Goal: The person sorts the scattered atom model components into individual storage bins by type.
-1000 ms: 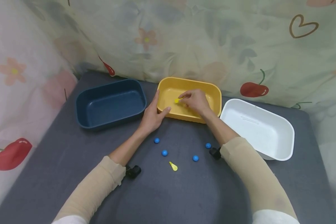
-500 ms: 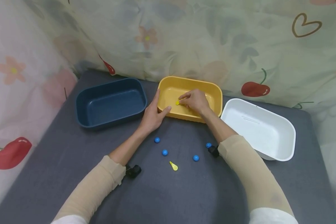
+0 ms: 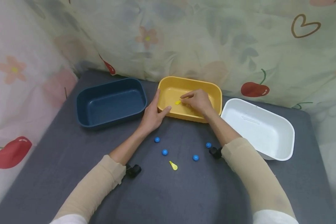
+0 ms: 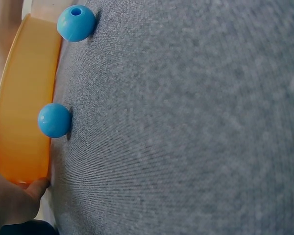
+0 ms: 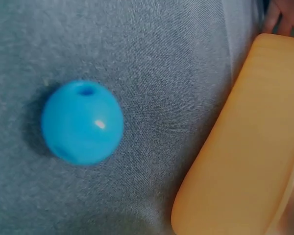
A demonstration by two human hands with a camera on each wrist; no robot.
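Note:
My left hand (image 3: 152, 116) holds the left end of a yellow plastic bin (image 3: 184, 116), fingers along its side wall and thumb at the front rim. Inside that bin, my right hand (image 3: 198, 101) pinches a small yellow teardrop-shaped piece (image 3: 177, 102) by its narrow end, low over the floor. Another yellow teardrop-shaped piece (image 3: 173, 165) lies on the table in front. Around it sit several blue beads, among them one (image 3: 164, 152) near the middle; a hole shows in the bead (image 5: 82, 125) in the right wrist view.
A dark blue bin (image 3: 112, 119) stands left of the yellow one, and a white bin (image 3: 257, 130) stands close on its right. The grey table (image 3: 168, 199) backs onto a patterned cloth (image 3: 184, 40).
Within the bin, my right hand has shifted slightly to the right, and more of the yellow piece shows beyond the fingertips. My left hand keeps its place on the bin.

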